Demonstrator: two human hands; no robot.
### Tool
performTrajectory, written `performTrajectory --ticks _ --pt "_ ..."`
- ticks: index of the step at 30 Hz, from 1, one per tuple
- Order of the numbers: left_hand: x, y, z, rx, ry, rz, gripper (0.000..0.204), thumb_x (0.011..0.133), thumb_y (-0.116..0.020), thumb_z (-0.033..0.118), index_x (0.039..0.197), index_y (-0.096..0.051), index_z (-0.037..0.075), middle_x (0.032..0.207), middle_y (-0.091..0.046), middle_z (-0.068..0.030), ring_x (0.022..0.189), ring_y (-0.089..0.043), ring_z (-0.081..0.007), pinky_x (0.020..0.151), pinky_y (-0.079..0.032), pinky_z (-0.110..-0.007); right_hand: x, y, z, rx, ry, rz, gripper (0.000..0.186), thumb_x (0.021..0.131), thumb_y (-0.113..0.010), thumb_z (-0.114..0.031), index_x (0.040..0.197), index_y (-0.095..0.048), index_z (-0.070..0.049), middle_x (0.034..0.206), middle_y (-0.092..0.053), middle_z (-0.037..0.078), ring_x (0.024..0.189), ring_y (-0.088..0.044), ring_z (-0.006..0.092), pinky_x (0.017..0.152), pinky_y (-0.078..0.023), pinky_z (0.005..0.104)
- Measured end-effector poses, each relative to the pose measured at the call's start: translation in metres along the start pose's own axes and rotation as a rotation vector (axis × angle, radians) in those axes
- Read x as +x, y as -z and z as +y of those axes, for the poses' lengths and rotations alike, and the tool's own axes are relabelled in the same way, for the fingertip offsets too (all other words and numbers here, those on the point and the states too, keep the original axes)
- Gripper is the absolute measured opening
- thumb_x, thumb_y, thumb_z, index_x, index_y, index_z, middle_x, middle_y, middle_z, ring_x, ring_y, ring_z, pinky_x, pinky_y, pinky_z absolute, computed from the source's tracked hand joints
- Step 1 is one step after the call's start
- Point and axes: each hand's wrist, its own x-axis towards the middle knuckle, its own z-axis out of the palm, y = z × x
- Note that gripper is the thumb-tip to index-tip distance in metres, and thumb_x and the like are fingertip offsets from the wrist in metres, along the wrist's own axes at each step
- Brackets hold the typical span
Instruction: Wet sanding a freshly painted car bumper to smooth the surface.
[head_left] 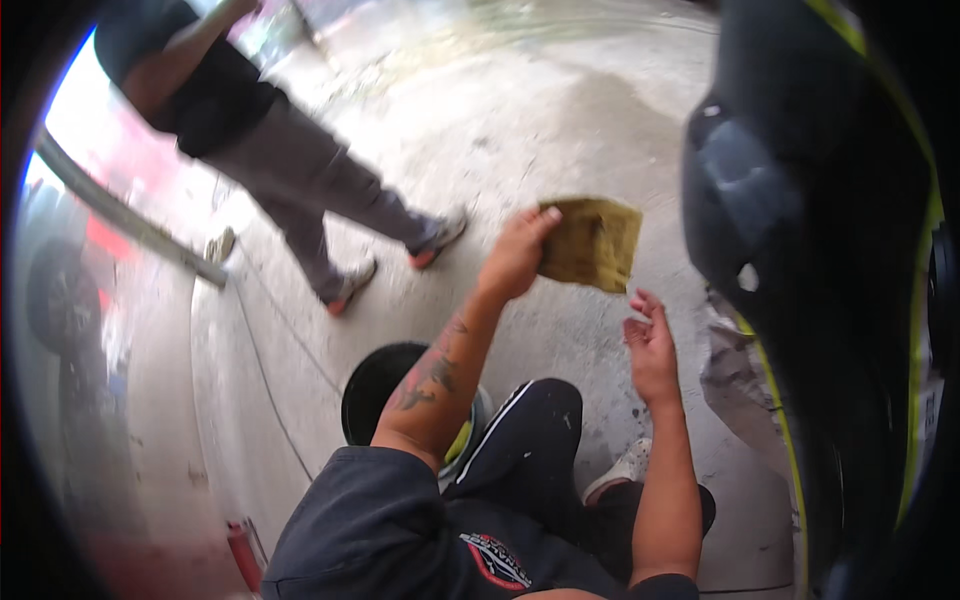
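Note:
My left hand [517,252] grips the left edge of a yellow-brown sheet of sandpaper [592,243], thumb on top. The sheet has dark smudges and is held up over the concrete floor. Just below its lower right corner is my right hand [652,352], its fingers loosely bent and apart, with nothing seen in them. To the right stands a dark car body panel [800,230], edged with yellow-green tape and showing a dull grey patch [745,170]. Neither hand touches the panel.
A black bucket [372,392] stands beside my left knee, with something yellow-green partly visible in it. Another person [300,170] stands at the far left. A grey pole [130,215] and a thin line across the floor lie near them. Crumpled covering [735,370] hangs by the panel.

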Motion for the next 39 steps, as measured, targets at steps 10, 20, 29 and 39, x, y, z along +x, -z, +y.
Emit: performTrajectory --ticks 10,20,29,39 --pt "-0.095 0.038 -0.121 -0.056 0.160 0.054 0.065 0.107 -0.036 0.061 0.129 -0.057 0.003 0.120 -0.059 -0.0073 0.107 -0.054 -0.0154 0.098 -0.043 -0.034 -0.003 -0.110 0.012 0.115 -0.153 -0.252 0.074 0.100 -0.062 -0.049 0.153 -0.037 -0.003 0.147 -0.050 0.015 0.128 -0.055 0.0234 0.107 -0.044 0.0373" --pt "-0.158 0.085 -0.097 -0.213 0.189 0.058 0.101 0.099 -0.029 0.076 0.159 -0.019 -0.004 0.166 -0.026 -0.0180 0.154 -0.022 -0.0261 0.126 -0.017 -0.039 -0.004 -0.146 0.034 0.126 -0.052 -0.225 0.040 0.102 -0.058 -0.011 0.139 -0.054 0.002 0.124 -0.064 0.008 0.112 -0.060 0.0149 0.096 -0.048 0.0285" --pt "-0.323 0.294 -0.153 1.230 0.593 0.725 0.040 0.086 -0.060 0.012 0.122 -0.066 -0.004 0.123 -0.065 -0.0315 0.117 -0.064 -0.0424 0.104 -0.050 -0.046 0.004 -0.136 0.032 0.503 -0.391 -0.032 0.033 0.102 -0.055 -0.009 0.134 -0.055 0.001 0.124 -0.065 0.009 0.110 -0.063 0.0178 0.097 -0.048 0.0327" --pt "-0.308 0.269 -0.084 0.819 0.451 0.805 0.034 0.087 -0.069 0.016 0.115 -0.070 -0.003 0.103 -0.075 -0.0169 0.092 -0.073 -0.0225 0.085 -0.056 -0.035 -0.002 -0.141 0.049 0.467 -0.411 -0.166 0.025 0.099 -0.063 -0.016 0.124 -0.061 -0.011 0.117 -0.068 0.001 0.105 -0.062 0.0116 0.089 -0.045 0.0258"
